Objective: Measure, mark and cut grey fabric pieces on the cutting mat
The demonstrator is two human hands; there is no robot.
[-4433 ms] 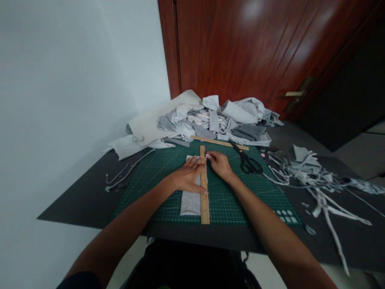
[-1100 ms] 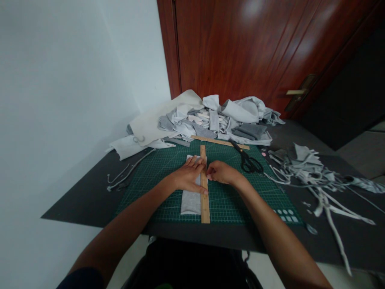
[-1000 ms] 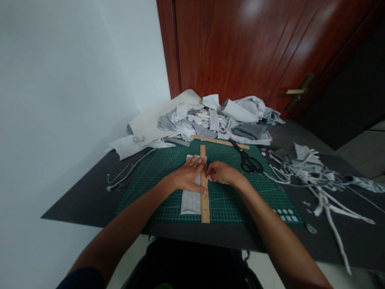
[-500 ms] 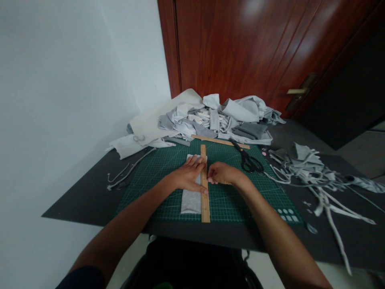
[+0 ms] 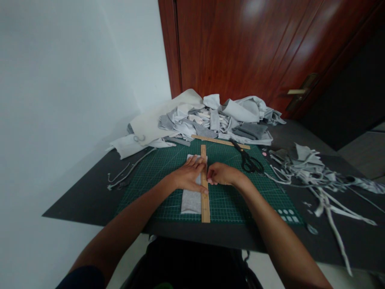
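Observation:
A folded strip of light grey fabric [image 5: 191, 202] lies lengthwise on the green cutting mat [image 5: 162, 176]. Along its right edge runs a wooden ruler [image 5: 205, 208]. My left hand [image 5: 191, 174] is spread flat over both, its fingers and thumb pressing the ruler down against the cloth. Just right of the ruler, my right hand [image 5: 221, 174] is closed in a pinch close to the ruler's edge. At its fingertips shows a small pale pink piece [image 5: 209, 181], too small to identify for sure. Black-handled scissors [image 5: 251, 162] lie beyond my right hand.
A second wooden ruler [image 5: 221, 141] lies across the mat's far edge, touching the scissors. Behind it is a heap of grey and white fabric [image 5: 180, 120] against the wall and door. Fabric scraps and cords [image 5: 309, 164] spread at the right. Loose cords [image 5: 132, 170] lie at the left.
Almost nothing differs. Both hands, the ruler and the fabric keep their places; my right fingertips have shifted very slightly beside the ruler.

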